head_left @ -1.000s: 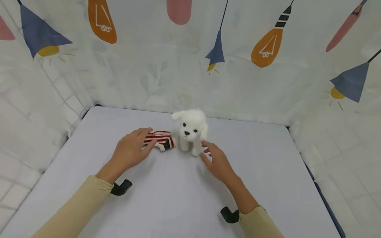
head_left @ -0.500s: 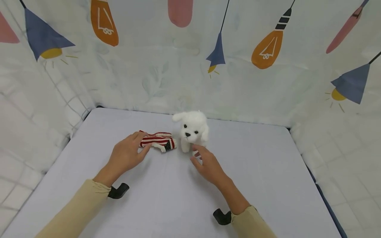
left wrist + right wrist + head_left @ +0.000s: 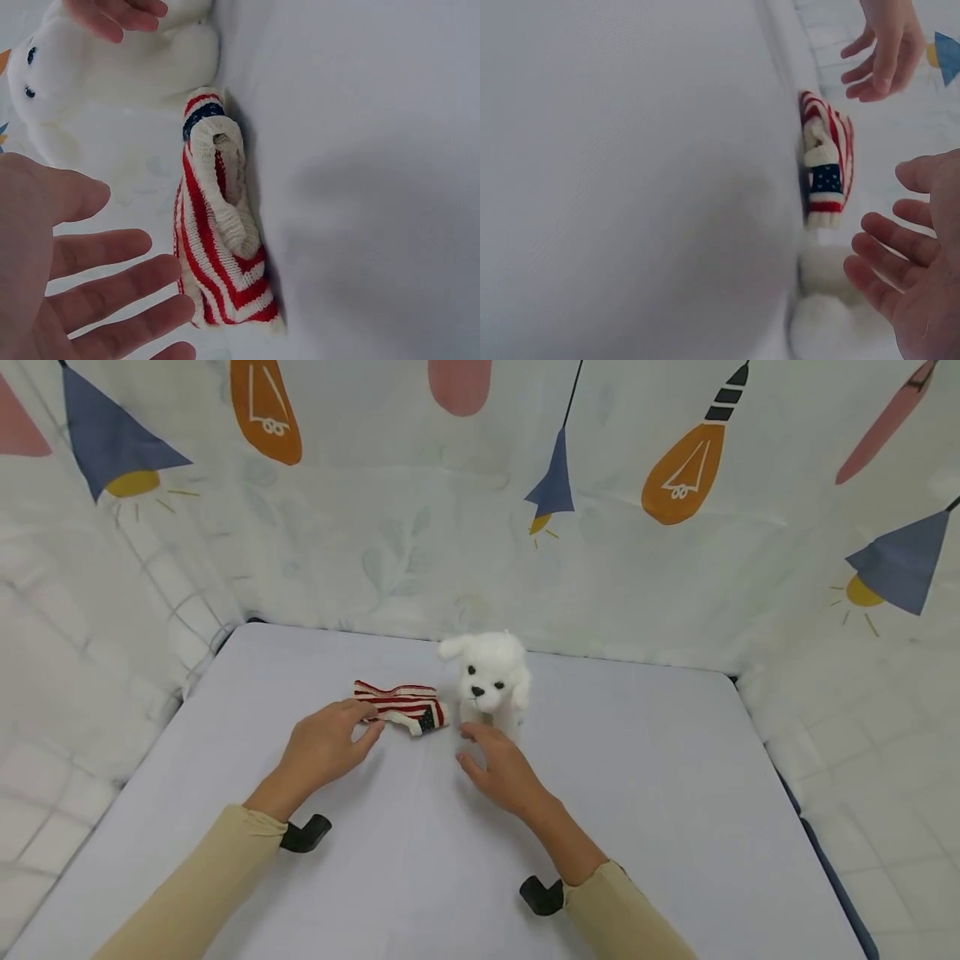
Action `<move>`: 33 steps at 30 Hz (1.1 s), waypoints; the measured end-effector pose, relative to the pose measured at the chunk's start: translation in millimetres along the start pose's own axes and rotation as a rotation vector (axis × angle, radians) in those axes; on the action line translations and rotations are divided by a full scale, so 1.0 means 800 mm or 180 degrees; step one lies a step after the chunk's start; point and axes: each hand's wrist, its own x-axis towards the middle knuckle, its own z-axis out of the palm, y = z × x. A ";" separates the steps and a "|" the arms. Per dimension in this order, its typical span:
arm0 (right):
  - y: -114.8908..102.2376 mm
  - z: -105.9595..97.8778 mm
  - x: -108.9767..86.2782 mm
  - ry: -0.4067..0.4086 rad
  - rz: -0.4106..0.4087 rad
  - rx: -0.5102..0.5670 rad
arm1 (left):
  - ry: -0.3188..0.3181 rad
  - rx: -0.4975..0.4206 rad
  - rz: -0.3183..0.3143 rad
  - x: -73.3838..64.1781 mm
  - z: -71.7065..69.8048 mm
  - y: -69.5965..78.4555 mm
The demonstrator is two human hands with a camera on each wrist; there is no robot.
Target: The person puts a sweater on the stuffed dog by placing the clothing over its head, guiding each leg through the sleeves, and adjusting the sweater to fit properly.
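Note:
A small knitted sweater [image 3: 405,698] with red and white stripes and a starred navy band lies on the table. To its right a white plush dog [image 3: 493,667] stands upright, facing me. My left hand [image 3: 324,740], fingers spread, hovers at the sweater's near left side; the left wrist view shows the sweater [image 3: 217,225] just past the fingertips. In front of the dog's legs is my right hand [image 3: 506,772], its fingers loosely bent with nothing between them. It partly hides the dog's legs and feet. The right wrist view has the sweater [image 3: 826,161] beyond that hand.
A white cloth covers the table [image 3: 420,877]. Behind it rises a curtain [image 3: 337,543] printed with lamps and bulbs, which also closes off both sides. Black curved pieces [image 3: 306,833] stick out from under both sleeves.
My right hand has moved left, from the dog's right side to in front of its legs. The left hand has drawn back slightly, uncovering more of the sweater. Dog and sweater stay put.

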 end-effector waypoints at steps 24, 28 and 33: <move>-0.024 0.042 0.056 0.0221 -0.0294 -0.0334 | -0.0533 -0.0003 -0.0032 0.028 0.016 -0.033; -0.025 0.052 0.066 0.0264 -0.0340 -0.0559 | -0.0601 0.0021 -0.0084 0.031 0.020 -0.038; -0.027 0.060 0.076 0.0239 -0.0281 -0.0730 | -0.0615 0.0010 -0.0066 0.035 0.026 -0.042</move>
